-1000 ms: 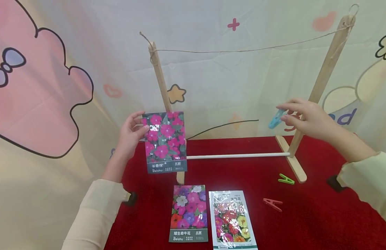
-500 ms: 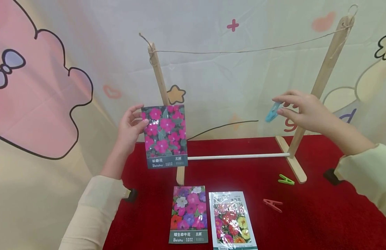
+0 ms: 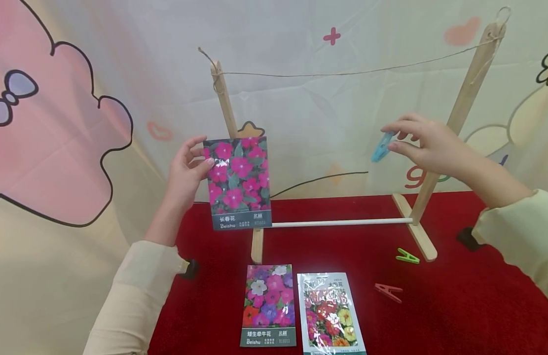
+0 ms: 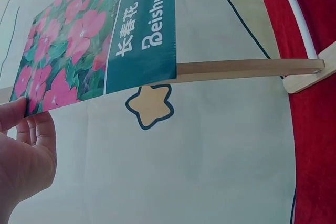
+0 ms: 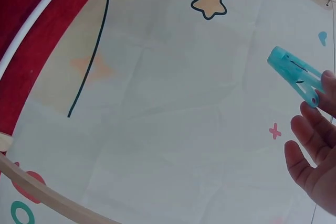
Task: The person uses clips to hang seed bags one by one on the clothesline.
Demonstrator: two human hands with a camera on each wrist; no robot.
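My left hand (image 3: 185,165) pinches the upper left edge of a seed packet (image 3: 238,185) printed with pink flowers, thumb in front and fingers behind. The packet hangs upright before the left post (image 3: 226,106) of a wooden stand, below its string (image 3: 300,75). In the left wrist view the same packet (image 4: 79,45) slants away from the thumb. On the right, my right hand (image 3: 433,143) pinches a light blue clothespin (image 3: 381,149) between thumb and fingers, its nose pointing down and left. The right wrist view shows this clothespin (image 5: 294,73) apart from the string.
Two more seed packets lie on the red cloth: one with mixed flowers (image 3: 268,305) and a white-bordered one (image 3: 331,313). A green clothespin (image 3: 407,256) and a pink clothespin (image 3: 388,292) lie at right. A white rod (image 3: 336,223) joins the stand's feet.
My left hand has raised the pink-flower packet. The right hand has moved up and left with the blue clothespin. The things on the cloth have stayed put.
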